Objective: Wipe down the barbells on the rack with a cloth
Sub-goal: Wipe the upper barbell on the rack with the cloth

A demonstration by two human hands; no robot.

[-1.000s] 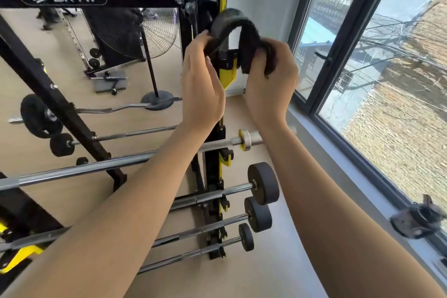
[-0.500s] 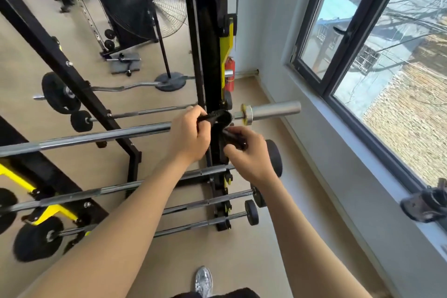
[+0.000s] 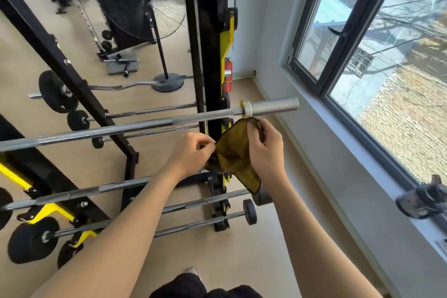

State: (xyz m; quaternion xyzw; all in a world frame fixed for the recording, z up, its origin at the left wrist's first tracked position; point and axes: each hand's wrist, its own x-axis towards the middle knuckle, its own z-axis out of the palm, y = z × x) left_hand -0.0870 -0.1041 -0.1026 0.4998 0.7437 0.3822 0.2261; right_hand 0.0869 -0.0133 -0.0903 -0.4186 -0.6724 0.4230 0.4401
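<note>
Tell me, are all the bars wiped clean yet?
Not yet, it seems. Done: nothing I can tell; no bar shows a wiped patch. In hand: the left hand and right hand hold the cloth just below the top barbell, not wrapped round it. Left: that bar and the lower barbells on the rack.

Pedestal fan (image 3: 167,14) w/ wire guard stands on round base (image 3: 168,82) at rear ctr; grey floor plate (image 3: 122,66) w/ short handle bar lies left of it. Red fire extinguisher (image 3: 228,75) sits low in corner by white wall (image 3: 266,31). Dark-framed window (image 3: 338,38) runs along RH side; blurred dark object (image 3: 425,197) rests on its sill (image 3: 350,152).
</note>
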